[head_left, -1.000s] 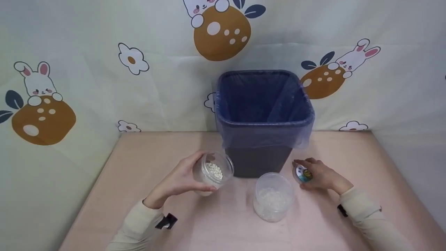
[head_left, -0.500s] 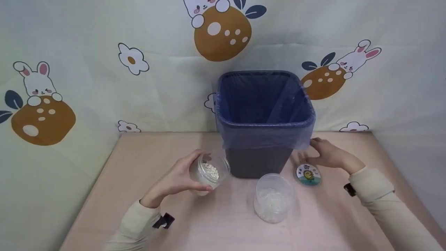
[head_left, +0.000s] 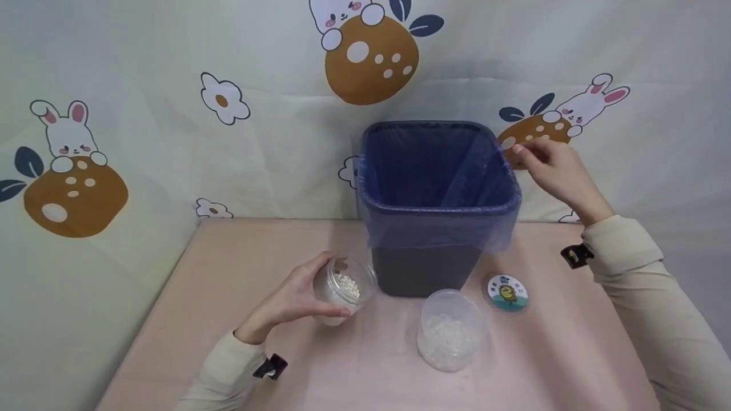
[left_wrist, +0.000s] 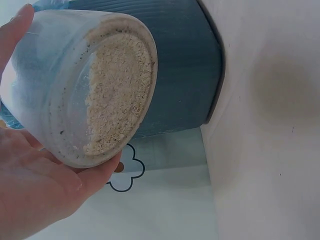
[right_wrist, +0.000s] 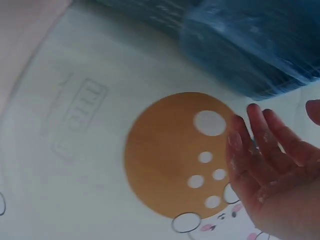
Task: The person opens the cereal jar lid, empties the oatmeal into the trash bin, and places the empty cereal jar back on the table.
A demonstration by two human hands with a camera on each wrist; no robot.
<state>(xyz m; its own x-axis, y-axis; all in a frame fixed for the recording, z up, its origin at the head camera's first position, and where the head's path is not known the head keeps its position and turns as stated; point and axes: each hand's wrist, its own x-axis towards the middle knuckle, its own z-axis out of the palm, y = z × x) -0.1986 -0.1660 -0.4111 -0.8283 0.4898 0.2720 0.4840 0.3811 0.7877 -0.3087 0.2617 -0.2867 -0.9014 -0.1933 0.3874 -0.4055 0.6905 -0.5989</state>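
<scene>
My left hand (head_left: 291,299) grips a clear plastic jar (head_left: 345,291), tilted, its mouth towards the bin. Pale flakes lie inside the jar; the left wrist view shows them through the base of the jar (left_wrist: 120,90), heaped to one side. Beside the upper right rim of the dark bin (head_left: 428,268), my right hand (head_left: 562,174) is raised with loosely bent fingers and nothing visible in them. A blue bag (head_left: 437,225) lines the bin and folds over its rim. In the right wrist view, the fingers (right_wrist: 270,142) are relaxed near the bag.
A translucent tub (head_left: 451,334) with whitish contents stands in front of the bin. Right of it lies a round lid (head_left: 507,294) with a printed label. The pink tabletop (head_left: 274,240) meets a patterned cloth backdrop (head_left: 274,160) behind the bin.
My right hand has left the round lid on the table and risen to beside the bin's rim. The left hand keeps its grip on the jar, nearly in place.
</scene>
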